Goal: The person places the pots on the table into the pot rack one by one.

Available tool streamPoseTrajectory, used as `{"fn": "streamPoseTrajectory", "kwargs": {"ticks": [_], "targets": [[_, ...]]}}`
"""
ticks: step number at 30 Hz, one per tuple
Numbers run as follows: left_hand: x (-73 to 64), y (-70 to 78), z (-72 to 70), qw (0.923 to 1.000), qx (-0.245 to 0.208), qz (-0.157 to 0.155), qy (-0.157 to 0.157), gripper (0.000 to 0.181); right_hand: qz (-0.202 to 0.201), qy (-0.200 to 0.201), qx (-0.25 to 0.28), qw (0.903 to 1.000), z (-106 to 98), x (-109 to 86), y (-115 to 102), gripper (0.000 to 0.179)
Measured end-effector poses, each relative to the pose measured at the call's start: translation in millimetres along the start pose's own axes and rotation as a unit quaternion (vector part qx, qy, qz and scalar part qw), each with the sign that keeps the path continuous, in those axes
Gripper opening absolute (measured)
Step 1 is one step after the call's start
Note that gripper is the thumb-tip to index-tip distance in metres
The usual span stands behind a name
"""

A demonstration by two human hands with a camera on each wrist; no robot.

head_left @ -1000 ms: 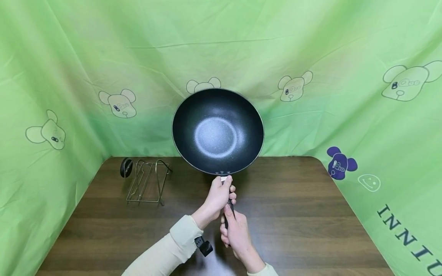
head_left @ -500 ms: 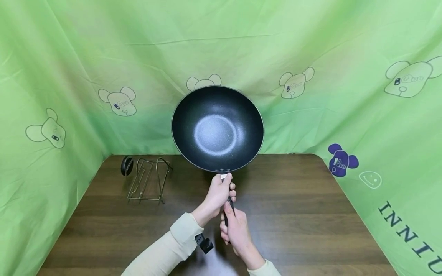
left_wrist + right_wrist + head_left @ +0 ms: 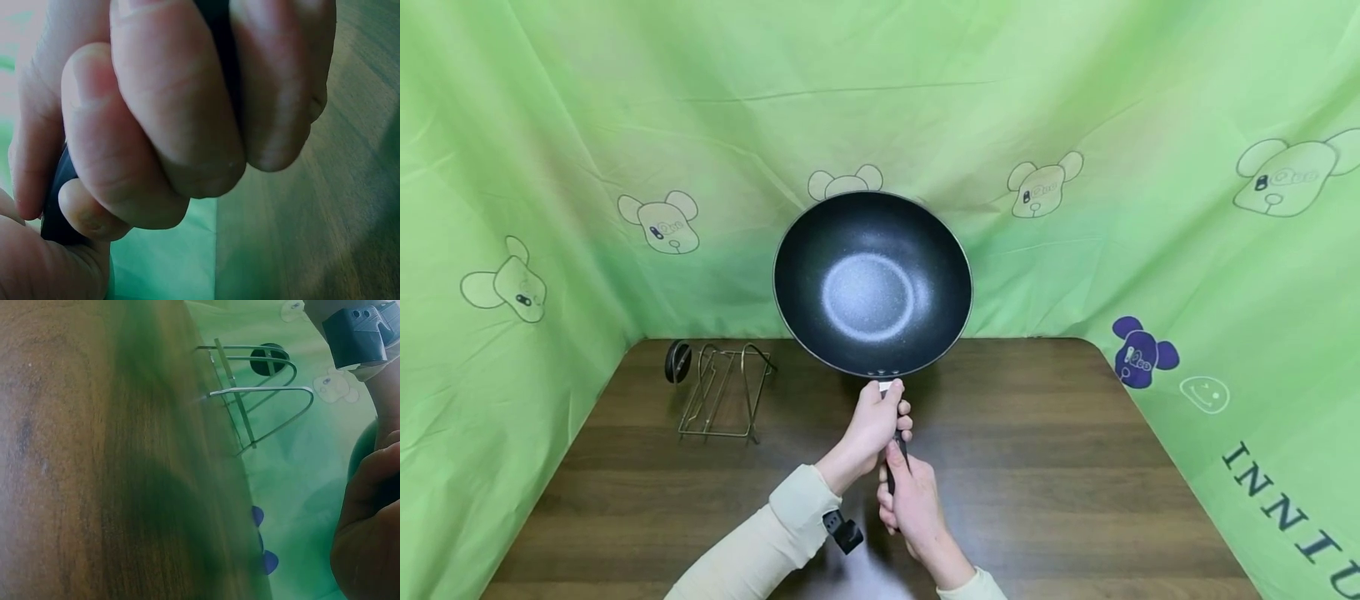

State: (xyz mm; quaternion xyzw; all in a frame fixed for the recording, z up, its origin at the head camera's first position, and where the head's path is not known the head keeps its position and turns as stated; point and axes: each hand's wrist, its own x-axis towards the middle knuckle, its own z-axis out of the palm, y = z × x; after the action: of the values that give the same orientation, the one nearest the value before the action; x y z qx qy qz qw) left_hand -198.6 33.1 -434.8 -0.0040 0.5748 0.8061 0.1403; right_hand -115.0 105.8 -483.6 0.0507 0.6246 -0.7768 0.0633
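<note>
A black wok (image 3: 868,283) is held up over the table, its inside tilted toward me and a pale round patch at its bottom. My left hand (image 3: 872,425) grips the upper part of its handle, close under the rim. Just below, my right hand (image 3: 916,504) holds the lower part of the same handle (image 3: 891,483), thumb lying along it. Curled fingers (image 3: 175,100) cover most of the dark handle in the left wrist view. The right wrist view catches only part of the right hand (image 3: 369,531) at its edge.
At the back left of the wooden table (image 3: 1037,467) stands a wire rack (image 3: 718,396), with a black round disc (image 3: 677,362) beside it. A green printed curtain (image 3: 880,83) hangs behind and along both sides. Below the wok a shadow falls on the tabletop.
</note>
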Motion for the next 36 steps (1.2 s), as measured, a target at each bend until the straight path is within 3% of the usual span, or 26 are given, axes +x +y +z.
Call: {"fn": "streamPoseTrajectory", "kwargs": {"ticks": [11,36], "targets": [[3.6,0.4,-1.6,1.0000,-0.006,-0.003,-0.005,0.013,-0.011,-0.004,0.001,0.9999,0.9,2.4,-0.7,0.056],[2.7,5.0,-6.9,0.9999,0.004,-0.011,-0.002,0.012,0.005,-0.011,0.006,0.9999,6.0,4.2,-0.4,0.057]]}}
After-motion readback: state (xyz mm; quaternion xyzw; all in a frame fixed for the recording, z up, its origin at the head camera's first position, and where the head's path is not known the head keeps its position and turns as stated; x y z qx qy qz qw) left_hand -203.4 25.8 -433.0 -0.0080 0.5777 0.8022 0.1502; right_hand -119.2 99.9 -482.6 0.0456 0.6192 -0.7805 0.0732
